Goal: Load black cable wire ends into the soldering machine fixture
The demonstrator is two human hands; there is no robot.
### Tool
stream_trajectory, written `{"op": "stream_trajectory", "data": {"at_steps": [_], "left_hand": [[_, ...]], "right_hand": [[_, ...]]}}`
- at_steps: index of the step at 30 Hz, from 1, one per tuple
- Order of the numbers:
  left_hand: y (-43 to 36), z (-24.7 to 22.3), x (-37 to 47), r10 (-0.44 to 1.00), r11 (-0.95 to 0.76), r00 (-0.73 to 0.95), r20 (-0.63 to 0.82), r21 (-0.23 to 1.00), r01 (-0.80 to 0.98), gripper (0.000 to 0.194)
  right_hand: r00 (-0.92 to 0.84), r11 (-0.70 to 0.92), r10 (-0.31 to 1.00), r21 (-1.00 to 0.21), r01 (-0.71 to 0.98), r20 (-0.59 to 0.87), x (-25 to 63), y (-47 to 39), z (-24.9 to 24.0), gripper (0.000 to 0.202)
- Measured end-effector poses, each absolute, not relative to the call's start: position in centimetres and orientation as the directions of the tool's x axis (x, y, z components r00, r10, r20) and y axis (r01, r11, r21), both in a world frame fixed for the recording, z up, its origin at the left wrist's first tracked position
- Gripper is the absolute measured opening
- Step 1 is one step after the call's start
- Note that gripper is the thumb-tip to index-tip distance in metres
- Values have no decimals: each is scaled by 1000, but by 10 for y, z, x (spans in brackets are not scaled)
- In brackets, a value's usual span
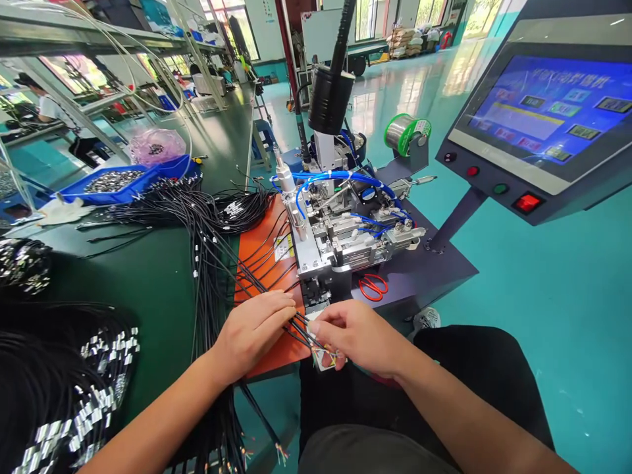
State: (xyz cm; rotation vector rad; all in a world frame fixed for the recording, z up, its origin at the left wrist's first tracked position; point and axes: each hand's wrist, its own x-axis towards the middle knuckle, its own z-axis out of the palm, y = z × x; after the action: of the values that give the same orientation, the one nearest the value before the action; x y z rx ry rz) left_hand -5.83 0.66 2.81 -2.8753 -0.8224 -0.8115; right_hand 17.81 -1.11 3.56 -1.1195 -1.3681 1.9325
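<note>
Several thin black cables (pixel 302 320) run across the orange mat (pixel 276 355) between my two hands. My left hand (pixel 257 332) is closed over them, its fingers curled round the bunch near the mat's front edge. At the cable ends, my right hand (pixel 363 336) pinches a cable with thumb and forefinger. Thin coloured wires (pixel 332 355) fan out from the stripped ends under my right fingers. A small white block (pixel 323 366) lies beneath those wires, partly hidden by my right hand. Just beyond my hands stands a metal soldering machine (pixel 340 230) with blue air tubes.
More black cables (pixel 197 224) with metal connectors spread over the green table at left. A blue tray (pixel 111 184) holds small metal parts. Red-handled scissors (pixel 372 287) lie by the machine. At right are a solder spool (pixel 407 133) and a touchscreen panel (pixel 538 112). Another person (pixel 49 108) sits far left.
</note>
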Motion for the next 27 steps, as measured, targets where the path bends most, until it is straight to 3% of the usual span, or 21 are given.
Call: {"op": "stream_trajectory", "data": {"at_steps": [6, 10, 11, 13, 15, 17, 19, 23, 27], "left_hand": [[3, 24, -54, 532, -840, 735, 420, 153, 520, 18], [2, 47, -45, 633, -770, 747, 204, 270, 579, 11], [2, 55, -43, 655, -741, 745, 126, 299, 601, 21], [5, 67, -41, 640, -717, 768, 13, 368, 592, 60], [10, 70, -38, 639, -688, 769, -23, 432, 584, 73], [17, 62, -34, 706, -633, 708, 9, 459, 624, 46], [22, 49, -27, 751, -634, 641, 160, 446, 632, 23], [23, 23, -12, 714, -691, 617, 329, 472, 548, 17], [15, 13, -4, 720, -690, 549, 425, 520, 503, 12]], "right_hand": [[-542, -377, 766, -925, 55, -345, 174, -1, 33, 15], [-458, -342, 824, -937, 66, -333, 180, 4, 22, 8], [-440, -317, 840, -945, 75, -317, 181, 5, 20, 8], [-412, -258, 867, -960, 107, -279, 184, 8, 18, 9], [-382, -203, 891, -969, 143, -243, 186, 10, 17, 10], [-359, -164, 909, -973, 160, -213, 187, 10, 17, 11], [-347, -142, 919, -978, 155, -188, 188, 8, 15, 11], [-295, -113, 944, -984, 140, -151, 195, 2, 10, 14], [-233, -137, 959, -982, 127, -164, 205, -7, 2, 29]]}}
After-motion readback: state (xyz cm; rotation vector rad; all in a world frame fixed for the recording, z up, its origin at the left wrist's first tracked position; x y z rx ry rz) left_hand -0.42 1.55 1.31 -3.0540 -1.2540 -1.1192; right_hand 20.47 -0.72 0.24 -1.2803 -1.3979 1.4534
